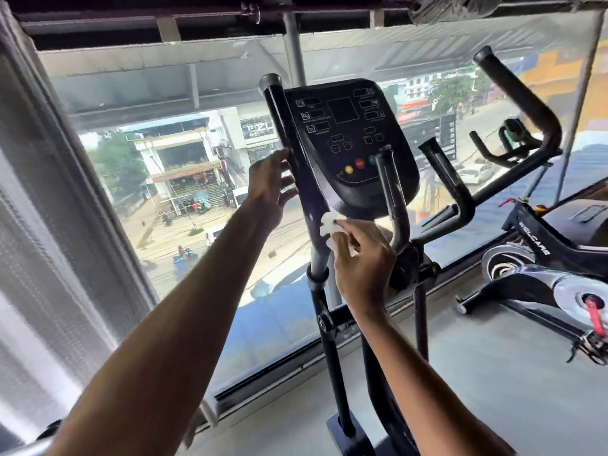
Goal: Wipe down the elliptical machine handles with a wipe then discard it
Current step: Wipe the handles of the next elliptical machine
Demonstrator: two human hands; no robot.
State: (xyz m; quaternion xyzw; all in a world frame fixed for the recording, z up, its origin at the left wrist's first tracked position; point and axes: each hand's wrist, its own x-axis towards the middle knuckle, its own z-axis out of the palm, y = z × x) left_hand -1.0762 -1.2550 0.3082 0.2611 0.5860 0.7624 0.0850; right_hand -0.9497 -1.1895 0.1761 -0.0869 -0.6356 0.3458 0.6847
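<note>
Where a wide window point(184, 179) fills the far wall and looks down on a street, a smooth grey floor point(493, 373) runs along its base, and a pale ribbed blind point(39, 225) hangs at the left edge. The elliptical machine point(332, 357) stands on that floor just in front of the glass, with an exercise bike point(539, 284) beside it on the right. The machine's black console point(348, 143) shows yellow, red and green buttons. The right handle point(526, 103) curves up well clear of both arms. The left handle point(296, 153) rises beside the console. The left hand point(268, 189) is at this handle's outer side, fingers straight and spread apart, holding nothing; whether the tips touch the bar is unclear. Lower down, the right hand point(362, 261) pinches the crumpled white wipe point(329, 227) between thumb and curled fingers, and the wipe lies against the left handle just under the console's edge
</note>
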